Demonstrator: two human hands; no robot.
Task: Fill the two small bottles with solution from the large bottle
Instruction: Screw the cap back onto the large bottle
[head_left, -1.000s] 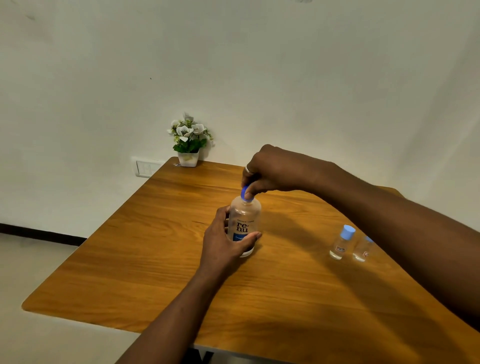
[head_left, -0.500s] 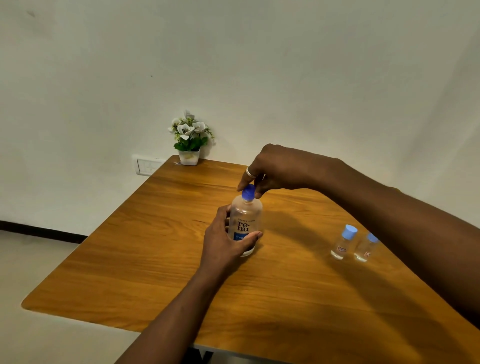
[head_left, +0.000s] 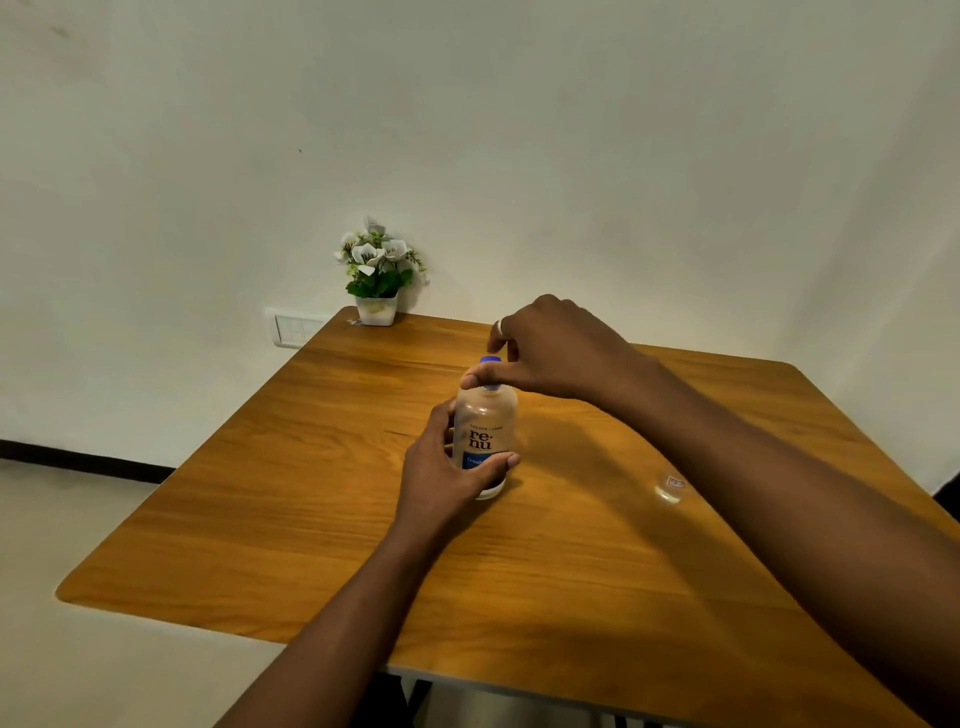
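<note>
- At the far left corner of your orange-brown wooden table (head_left: 311, 519) stands a white pot of white flowers (head_left: 377, 270), with a white wall switch plate (head_left: 293, 328) beside it.
- Your right forearm (head_left: 779, 493) hides all but the base of one small clear bottle (head_left: 669, 488).
- Mid-table, the upright large clear bottle (head_left: 485, 431) reads "re-nu".
- Your left hand (head_left: 441, 478) wraps its body; your right hand (head_left: 550, 348) pinches its blue cap (head_left: 491, 359).
- Its fill level cannot be told.

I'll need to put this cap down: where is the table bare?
Bare wood: between the flower pot and the large bottle, and the near left corner of the table. Crowded on the right: a small bottle stands partly hidden by the right forearm.
</note>
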